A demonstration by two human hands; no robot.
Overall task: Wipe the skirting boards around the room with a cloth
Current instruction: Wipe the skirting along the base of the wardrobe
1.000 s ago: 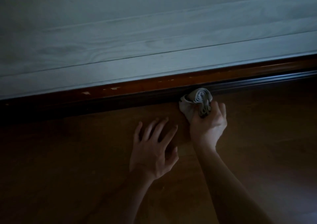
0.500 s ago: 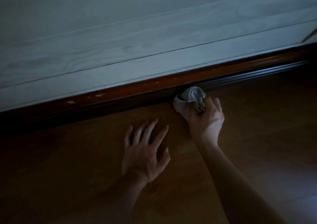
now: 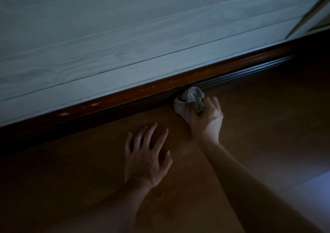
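Cloth [image 3: 190,98] = grey, bunched into a wad, centre-right of frame. It's pressed against the dark grooved face of the skirting board [image 3: 125,98], w/ its lower part touching the floor [image 3: 267,116].

Your R hand [image 3: 207,122] grips the wad from the floor side. Its fingers [image 3: 214,102] are curled over the fabric and closed on it. Thumb is mostly hidden by cloth, can't tell how it lies.

Skirting board runs diagonally from left edge, lower-mid, up to upper right. It has a reddish-brown top strip w/ a few pale chips left of centre, and a darker moulded face under it. Cloth sits right of the board's midpoint.

Your L hand [image 3: 144,157] is below and left of the cloth, planted on the floor. Its fingers [image 3: 150,132] are spread, roughly straight, nothing in them. The tips point toward the board, near it but apart. The hands aren't touching each other. Both forearms are bare and come in from the bottom edge.

Floor = brown wood planks filling the lower half, w/ a pale light patch at lower right. Wall [image 3: 125,36] = pale grey-white wood-grain panels w/ long seams, filling the upper half. There's a slanted pale edge in the upper right corner, can't tell what it is. Lighting is dim overall.
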